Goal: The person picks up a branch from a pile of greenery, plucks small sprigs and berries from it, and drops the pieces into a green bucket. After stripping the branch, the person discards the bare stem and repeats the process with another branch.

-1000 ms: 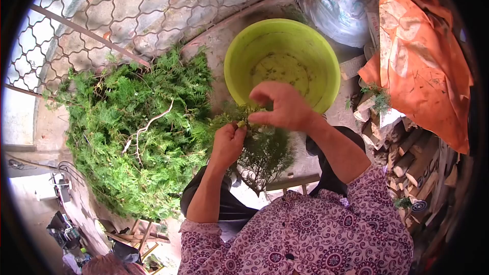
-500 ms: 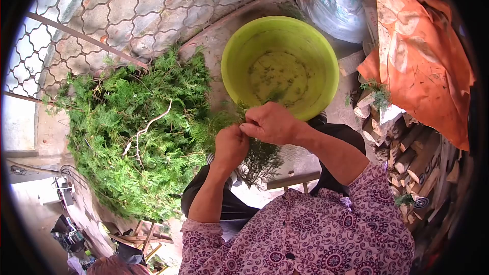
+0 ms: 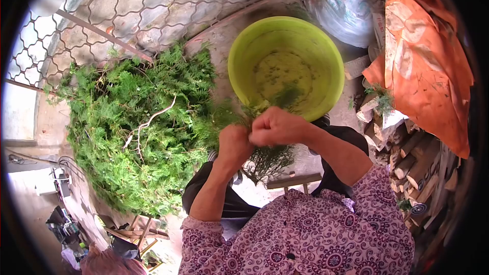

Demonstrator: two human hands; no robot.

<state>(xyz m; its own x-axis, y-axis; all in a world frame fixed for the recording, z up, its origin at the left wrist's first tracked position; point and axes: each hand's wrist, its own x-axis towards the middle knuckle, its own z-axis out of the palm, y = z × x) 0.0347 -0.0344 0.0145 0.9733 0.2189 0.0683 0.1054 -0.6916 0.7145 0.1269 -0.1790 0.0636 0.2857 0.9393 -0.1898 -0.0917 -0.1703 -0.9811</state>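
My left hand [image 3: 235,145] is closed around a leafy evergreen branch [image 3: 271,162]. The branch's dark twiggy part hangs below my hands, and blurred green sprays show above them. Right beside it, my right hand [image 3: 277,127] is curled with its fingers pressed together on the same greenery; motion blurs the fingertips. Both hands are at the near edge of a yellow-green basin [image 3: 337,76], which has small green bits scattered on its bottom. To the left lies a big heap of cut evergreen branches [image 3: 117,147], with a bare forked twig [image 3: 150,120] on top.
A wire mesh [image 3: 168,10] runs behind the heap. At the back right stands a pale plastic sack [image 3: 344,7]. An orange tarp [image 3: 428,71] covers part of a stack of split firewood [image 3: 420,158]. Another person's head [image 3: 109,262] shows at the bottom left.
My right hand has shifted slightly beside the left, its fingers now blurred. The held branch stays between my hands. The whole view has shifted a little.
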